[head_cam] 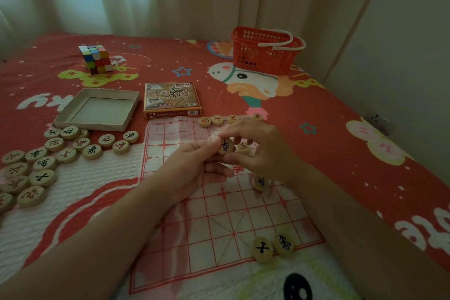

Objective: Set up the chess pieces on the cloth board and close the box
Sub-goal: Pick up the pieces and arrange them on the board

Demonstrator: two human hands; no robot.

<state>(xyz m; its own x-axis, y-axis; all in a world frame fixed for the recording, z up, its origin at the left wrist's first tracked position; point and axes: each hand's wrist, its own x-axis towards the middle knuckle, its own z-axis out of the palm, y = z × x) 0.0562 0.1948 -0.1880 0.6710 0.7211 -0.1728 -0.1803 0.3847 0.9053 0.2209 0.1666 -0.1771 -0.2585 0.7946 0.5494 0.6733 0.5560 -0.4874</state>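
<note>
Left hand (194, 168) and right hand (265, 151) together on 1 chess piece (226, 146).
Both pinch it over the cloth board (219, 214).

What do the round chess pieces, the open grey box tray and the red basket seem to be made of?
The chess pieces look like pale wood with a smooth, slightly glossy finish: thick tan discs with painted characters. The box tray seems to be matte grey cardboard: thin, folded walls. The basket is probably moulded plastic, slightly shiny: a regular lattice of holes.
</note>
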